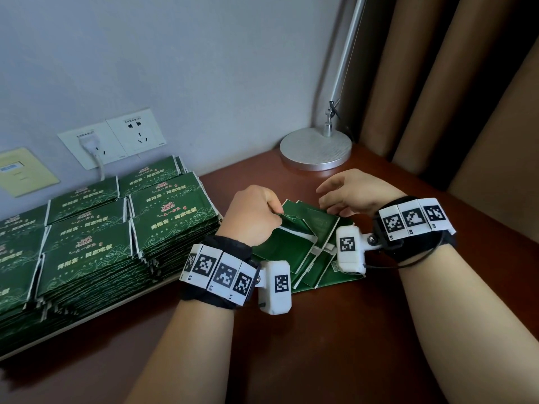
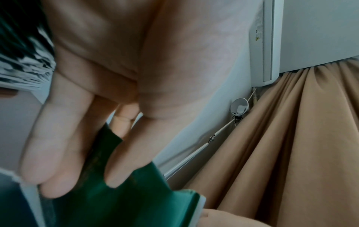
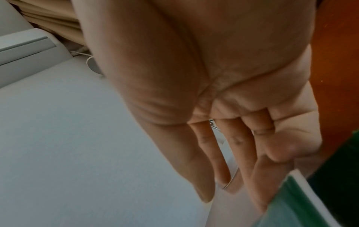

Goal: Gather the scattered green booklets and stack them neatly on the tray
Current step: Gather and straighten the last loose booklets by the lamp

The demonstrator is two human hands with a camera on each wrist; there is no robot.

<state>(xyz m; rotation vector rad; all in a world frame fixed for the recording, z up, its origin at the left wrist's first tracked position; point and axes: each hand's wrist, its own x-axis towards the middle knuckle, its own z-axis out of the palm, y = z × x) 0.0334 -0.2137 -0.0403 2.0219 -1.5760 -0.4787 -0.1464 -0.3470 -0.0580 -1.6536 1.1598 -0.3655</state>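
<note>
Several loose green booklets (image 1: 291, 252) lie overlapping on the brown desk between my wrists. My left hand (image 1: 262, 211) pinches the near-left edge of the top green booklet (image 2: 120, 199) between thumb and fingers, lifting that corner. My right hand (image 1: 335, 199) hovers over the pile's far side with fingers nearly straight; its fingertips (image 3: 260, 198) touch the white edge of a green booklet (image 3: 303, 199), while the thumb stands apart. To the left, tall stacks of green booklets (image 1: 96, 237) fill a light tray (image 1: 87, 323).
A silver lamp base (image 1: 316, 148) stands behind the pile, its pole rising along the wall. Tan curtains (image 1: 437, 97) hang on the right. Wall sockets (image 1: 116, 141) with a plug sit above the tray. Bare brown desk (image 1: 320, 345) lies in front.
</note>
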